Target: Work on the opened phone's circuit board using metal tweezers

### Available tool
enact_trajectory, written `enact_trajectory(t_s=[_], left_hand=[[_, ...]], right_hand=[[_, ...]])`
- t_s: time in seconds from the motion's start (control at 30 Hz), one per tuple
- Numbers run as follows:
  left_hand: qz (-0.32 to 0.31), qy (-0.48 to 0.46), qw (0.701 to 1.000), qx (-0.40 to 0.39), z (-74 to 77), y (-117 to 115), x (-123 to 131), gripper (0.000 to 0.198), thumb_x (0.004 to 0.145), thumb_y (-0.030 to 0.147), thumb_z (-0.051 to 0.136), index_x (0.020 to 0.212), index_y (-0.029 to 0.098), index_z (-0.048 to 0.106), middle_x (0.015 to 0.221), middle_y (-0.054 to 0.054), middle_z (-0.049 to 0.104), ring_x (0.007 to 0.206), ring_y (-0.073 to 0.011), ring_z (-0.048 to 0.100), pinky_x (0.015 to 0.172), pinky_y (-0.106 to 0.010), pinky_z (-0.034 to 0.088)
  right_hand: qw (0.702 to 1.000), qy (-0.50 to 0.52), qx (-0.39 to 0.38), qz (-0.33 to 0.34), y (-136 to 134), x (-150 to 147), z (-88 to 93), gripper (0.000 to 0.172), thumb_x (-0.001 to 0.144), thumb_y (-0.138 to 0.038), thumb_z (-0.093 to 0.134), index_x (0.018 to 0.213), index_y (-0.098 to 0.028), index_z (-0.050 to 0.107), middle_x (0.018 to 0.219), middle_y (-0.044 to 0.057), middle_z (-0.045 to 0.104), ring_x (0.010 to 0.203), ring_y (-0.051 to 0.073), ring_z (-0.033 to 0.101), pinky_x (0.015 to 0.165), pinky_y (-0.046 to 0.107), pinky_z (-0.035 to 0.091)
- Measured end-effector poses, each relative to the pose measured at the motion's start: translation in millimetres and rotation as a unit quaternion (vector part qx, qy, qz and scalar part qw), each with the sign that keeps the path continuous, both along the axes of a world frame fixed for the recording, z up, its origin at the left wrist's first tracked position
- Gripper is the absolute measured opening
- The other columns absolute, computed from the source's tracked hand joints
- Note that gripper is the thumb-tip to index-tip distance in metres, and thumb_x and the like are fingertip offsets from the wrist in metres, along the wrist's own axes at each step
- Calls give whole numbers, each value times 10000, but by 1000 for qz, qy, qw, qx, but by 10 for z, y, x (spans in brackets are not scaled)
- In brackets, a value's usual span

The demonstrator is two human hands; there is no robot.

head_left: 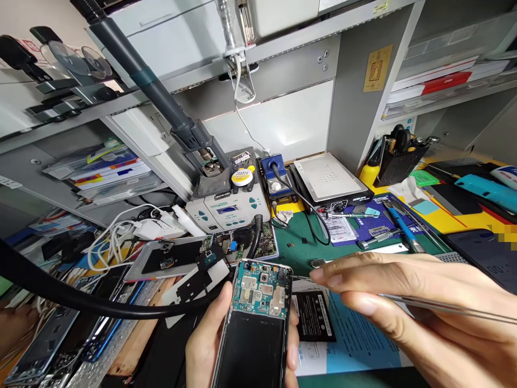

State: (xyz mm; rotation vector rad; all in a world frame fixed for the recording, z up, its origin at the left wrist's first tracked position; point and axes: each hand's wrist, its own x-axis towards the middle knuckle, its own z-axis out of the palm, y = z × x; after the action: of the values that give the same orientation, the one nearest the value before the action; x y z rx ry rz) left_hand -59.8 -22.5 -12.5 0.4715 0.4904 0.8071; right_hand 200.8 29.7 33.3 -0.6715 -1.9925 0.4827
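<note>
My left hand [210,345] grips an opened phone [254,323] from below. Its back cover is off, showing a teal circuit board at the top and a black battery below. My right hand [407,307] pinches thin metal tweezers [444,304]. Their tip reaches toward the upper right corner of the phone's board. A loose black battery [313,315] lies on blue-printed paper just right of the phone.
A hot-air rework station [228,207] with a thick black hose [81,299] stands behind. A heating plate [329,180], a blue soldering unit [273,175] and a tool holder [398,159] sit further back. Phone parts [177,258] and dismantled phones [60,334] lie left. Tools [399,226] lie on the green mat.
</note>
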Motion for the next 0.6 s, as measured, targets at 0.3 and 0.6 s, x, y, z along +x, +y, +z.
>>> enact_trajectory(t_s=[0.3,0.6], left_hand=[[47,-62,997,-24,-27,-36,123,867,996,723,242,1245,4,656,984,-204,757,824,-275,797,729,-297,601],[62,-77,995,-10,17,26,181,788,985,677,379,1160,-16,712,984,-192,780,854,-306,801,724,-283,591]], right_hand=[[1000,6,7,0,48,-11,34,149,1044,-217,629,1156,-223,726,1081,-20,803,963,146,780,861,144,626],[997,27,-35,-69,-22,-36,-12,100,1029,-307,657,1056,-357,739,1044,-115,793,882,136,784,824,133,634]])
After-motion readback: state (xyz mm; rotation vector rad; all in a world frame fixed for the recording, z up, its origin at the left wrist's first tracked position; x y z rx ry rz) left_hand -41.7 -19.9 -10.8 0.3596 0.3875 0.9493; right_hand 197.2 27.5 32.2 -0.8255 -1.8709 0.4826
